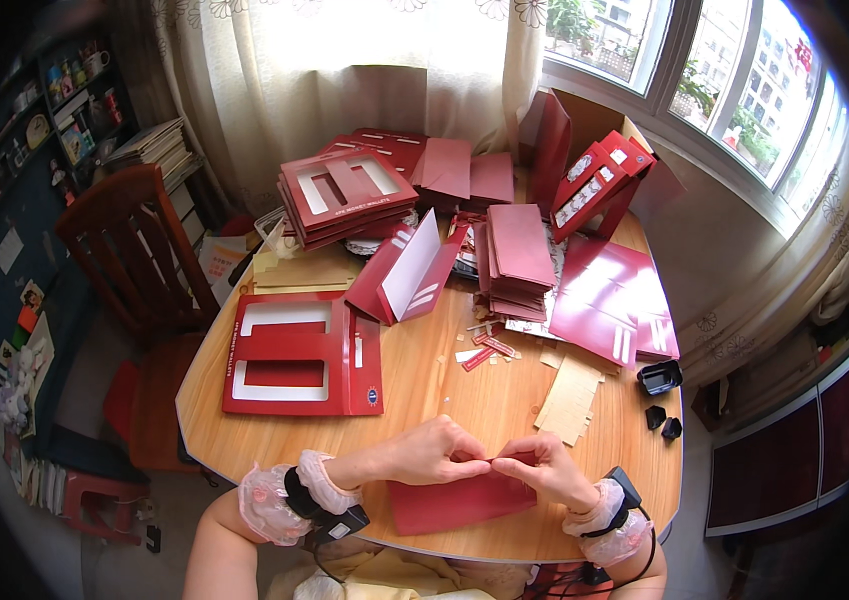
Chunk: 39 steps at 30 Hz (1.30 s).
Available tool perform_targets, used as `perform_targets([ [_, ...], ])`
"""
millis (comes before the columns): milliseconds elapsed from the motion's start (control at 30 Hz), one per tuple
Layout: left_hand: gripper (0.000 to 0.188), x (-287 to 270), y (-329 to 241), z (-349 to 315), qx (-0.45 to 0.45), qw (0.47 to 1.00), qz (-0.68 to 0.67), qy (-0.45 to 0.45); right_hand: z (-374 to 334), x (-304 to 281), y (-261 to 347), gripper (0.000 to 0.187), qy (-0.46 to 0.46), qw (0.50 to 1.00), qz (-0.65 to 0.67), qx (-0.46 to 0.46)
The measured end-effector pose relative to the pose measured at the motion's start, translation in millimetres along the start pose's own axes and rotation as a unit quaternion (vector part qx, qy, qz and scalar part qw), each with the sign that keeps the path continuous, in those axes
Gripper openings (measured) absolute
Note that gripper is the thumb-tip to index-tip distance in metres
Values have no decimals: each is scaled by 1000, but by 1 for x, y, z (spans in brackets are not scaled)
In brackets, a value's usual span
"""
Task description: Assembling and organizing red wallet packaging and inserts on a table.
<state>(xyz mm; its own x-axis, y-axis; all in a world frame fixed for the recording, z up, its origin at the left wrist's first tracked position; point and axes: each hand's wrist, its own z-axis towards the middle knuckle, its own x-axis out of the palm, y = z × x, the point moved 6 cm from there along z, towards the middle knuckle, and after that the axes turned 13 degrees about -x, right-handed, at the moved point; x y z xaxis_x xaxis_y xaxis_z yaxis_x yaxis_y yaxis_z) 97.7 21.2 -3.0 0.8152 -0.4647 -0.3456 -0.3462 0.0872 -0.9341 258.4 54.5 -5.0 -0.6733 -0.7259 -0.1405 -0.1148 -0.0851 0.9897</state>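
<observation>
Both my hands meet near the front edge of the table, fingertips almost touching. My left hand [435, 452] is closed in a pinch, thumb against forefinger. Opposite it, my right hand [548, 470] pinches the same way. Whatever lies between the fingertips is too small to make out. Beneath them is a flat red card piece [460, 510], its far edge partly covered by my hands. To the left, beyond my left hand, lies a red card box blank [280, 347] with two white-backed window openings. A folded red card sleeve [415, 265] stands tilted against it.
Stacked window blanks [345, 190] rise at the far left of the wooden table [425, 375]. A pile of folded red card [520, 250] stands mid-table. Glossy red sheets [610, 300], a tan cardboard strip [570, 405] and black plastic pieces [660, 378] lie right.
</observation>
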Motion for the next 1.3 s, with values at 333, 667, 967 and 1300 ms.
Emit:
perform_targets([
  [333, 26, -6, -6, 0, -8, 1000, 4, 9, 1, -14, 0, 18, -16, 1000, -11, -17],
  [667, 25, -39, -4, -11, -43, 996, 59, 48, -4, -52, 1, 16, -107, 993, 1, -42],
  [967, 27, -72, 17, -17, -115, 979, -158, -52, -14, -107, 13, 16, -255, 959, 88, -89],
  [1300, 16, -59, 11, -7, -90, 981, -131, -109, -1, -60, 3, 16, -182, 979, 34, -80],
])
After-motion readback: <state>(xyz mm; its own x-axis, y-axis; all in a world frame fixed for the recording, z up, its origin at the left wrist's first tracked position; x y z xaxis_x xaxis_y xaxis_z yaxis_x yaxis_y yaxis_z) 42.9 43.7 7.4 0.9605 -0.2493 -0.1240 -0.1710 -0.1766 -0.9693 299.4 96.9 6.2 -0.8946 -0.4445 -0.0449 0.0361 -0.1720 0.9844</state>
